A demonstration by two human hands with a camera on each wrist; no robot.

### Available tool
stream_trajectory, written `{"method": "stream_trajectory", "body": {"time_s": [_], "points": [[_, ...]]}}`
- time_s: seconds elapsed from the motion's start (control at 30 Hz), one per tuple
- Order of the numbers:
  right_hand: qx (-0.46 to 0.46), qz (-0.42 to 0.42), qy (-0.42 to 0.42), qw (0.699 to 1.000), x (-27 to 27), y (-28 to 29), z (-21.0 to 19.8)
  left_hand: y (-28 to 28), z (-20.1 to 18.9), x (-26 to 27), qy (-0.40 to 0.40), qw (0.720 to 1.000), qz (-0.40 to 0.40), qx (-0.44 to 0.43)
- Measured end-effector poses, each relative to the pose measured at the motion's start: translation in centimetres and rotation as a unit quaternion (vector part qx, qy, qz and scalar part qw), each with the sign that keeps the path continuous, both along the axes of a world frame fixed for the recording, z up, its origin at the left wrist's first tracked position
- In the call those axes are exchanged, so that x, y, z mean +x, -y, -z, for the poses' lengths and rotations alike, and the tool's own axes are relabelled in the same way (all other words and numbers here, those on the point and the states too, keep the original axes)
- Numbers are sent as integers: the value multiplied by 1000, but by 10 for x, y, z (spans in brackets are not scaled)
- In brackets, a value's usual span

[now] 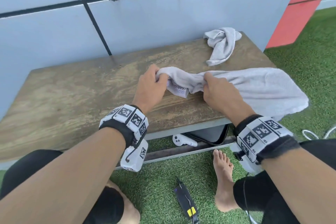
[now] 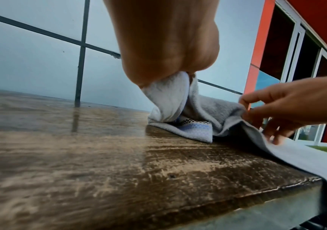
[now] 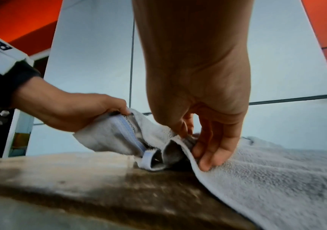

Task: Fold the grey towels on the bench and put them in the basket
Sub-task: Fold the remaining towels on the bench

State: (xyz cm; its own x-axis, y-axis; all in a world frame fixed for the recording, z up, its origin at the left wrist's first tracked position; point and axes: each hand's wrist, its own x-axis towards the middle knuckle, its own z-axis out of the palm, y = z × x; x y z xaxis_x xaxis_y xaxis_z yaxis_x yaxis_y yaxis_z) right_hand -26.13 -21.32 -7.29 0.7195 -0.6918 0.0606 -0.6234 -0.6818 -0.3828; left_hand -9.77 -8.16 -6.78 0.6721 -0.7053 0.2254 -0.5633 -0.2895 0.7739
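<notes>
1. Both hands pinch one grey towel point(image 1: 245, 87): left hand point(image 1: 151, 85) grips its bunched end, right hand point(image 1: 216, 89) its edge just beside.
2. Nothing looks folded yet; a crumpled second towel point(image 1: 221, 44) waits beyond the grip on the bench point(image 1: 72, 87); no basket is visible.

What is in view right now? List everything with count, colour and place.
grey towels: two; one spread at the bench's right end, overhanging its edge; one crumpled at the far right corner
bench: one, brown wood, against the grey wall
game controller: one, white, under the bench
case: one, black, under the bench
power bank: one, black, on the green turf
left hand: grips the spread towel's bunched end
right hand: pinches the same towel
</notes>
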Motion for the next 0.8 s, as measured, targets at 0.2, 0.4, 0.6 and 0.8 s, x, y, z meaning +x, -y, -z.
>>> {"method": "stream_trajectory", "body": {"time_s": [0.2,0.4,0.6,0.8], "points": [[37,-129,194,972,51,-34,-23,-33,-10,8,18,999,-32,-41],[65,-291,224,928,103,-78,-24,-83,-26,34,19,987,-122,-101],[138,-287,143,937,124,-96,-25,-124,-42,60,-53,975,-194,-99],[118,-337,231,905,127,-105,-23,-127,-56,55,-97,992,-68,-31]]}}
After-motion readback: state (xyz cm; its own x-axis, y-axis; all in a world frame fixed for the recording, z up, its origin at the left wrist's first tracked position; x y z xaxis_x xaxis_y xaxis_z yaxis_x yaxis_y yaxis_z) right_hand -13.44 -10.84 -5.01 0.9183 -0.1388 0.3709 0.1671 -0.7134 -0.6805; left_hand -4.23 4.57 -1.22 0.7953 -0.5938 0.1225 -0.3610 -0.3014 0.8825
